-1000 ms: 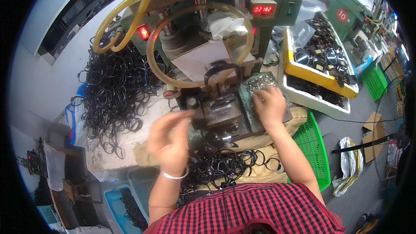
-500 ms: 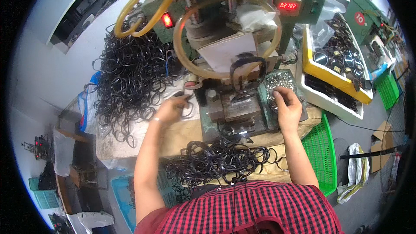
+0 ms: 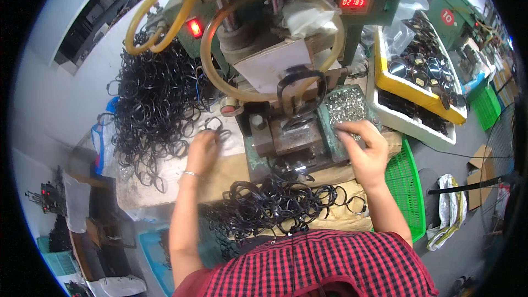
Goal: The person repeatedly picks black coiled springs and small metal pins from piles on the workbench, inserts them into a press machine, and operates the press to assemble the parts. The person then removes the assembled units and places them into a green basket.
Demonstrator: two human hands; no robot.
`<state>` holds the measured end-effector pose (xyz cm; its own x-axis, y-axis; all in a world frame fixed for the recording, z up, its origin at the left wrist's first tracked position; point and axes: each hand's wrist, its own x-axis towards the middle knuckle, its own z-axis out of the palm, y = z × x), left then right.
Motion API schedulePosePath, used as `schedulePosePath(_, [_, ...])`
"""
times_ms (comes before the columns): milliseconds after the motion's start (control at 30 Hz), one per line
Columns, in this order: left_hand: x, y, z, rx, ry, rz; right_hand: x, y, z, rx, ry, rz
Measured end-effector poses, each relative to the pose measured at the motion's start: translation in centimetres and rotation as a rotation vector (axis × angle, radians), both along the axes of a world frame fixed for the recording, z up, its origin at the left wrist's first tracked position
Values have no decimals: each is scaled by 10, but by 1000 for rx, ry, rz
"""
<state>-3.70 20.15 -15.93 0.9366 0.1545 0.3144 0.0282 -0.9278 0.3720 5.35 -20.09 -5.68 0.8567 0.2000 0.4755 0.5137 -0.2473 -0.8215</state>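
Observation:
My left hand (image 3: 202, 153), slightly blurred, is closed at the fingertips on a black glasses frame (image 3: 216, 125) over the left side of the bench. Thumb and forefinger of my right hand (image 3: 367, 154) come together at the near edge of a green tray of small shiny metal parts (image 3: 345, 105); whatever is between them is too small to make out. Between my hands stands a green press (image 3: 291, 142) with a metal block. Another black frame (image 3: 285, 91) sits upright at the press, in front of a white card (image 3: 275, 66).
A big heap of black frames (image 3: 148, 99) covers the back left. A second pile (image 3: 280, 201) lies close to my body. Yellow hoses (image 3: 206, 49) loop before the press. Stacked foam boxes (image 3: 410, 89) with sunglasses stand right, above a green basket (image 3: 407, 192).
My left hand has shifted left and nearer my body. My right hand has drawn slightly toward me, to the tray's near edge. The view has shifted a little, and the red display has changed.

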Motion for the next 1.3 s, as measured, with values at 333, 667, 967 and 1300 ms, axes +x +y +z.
schedulePosePath(333, [5, -74, 36, -1015, -469, 213, 17, 60, -14, 519, 389, 171])
schedulePosePath(667, [-27, -123, 155, -1038, -849, -34, 0, 78, 19, 604, 497, 241])
schedulePosePath(967, [10, -193, 172, -700, -454, -334, 39, 15, -19, -534, -186, -174])
schedulePosePath(1300, [34, -203, 179, -685, -342, -285, 56, -7, -63, -480, -254, -280])
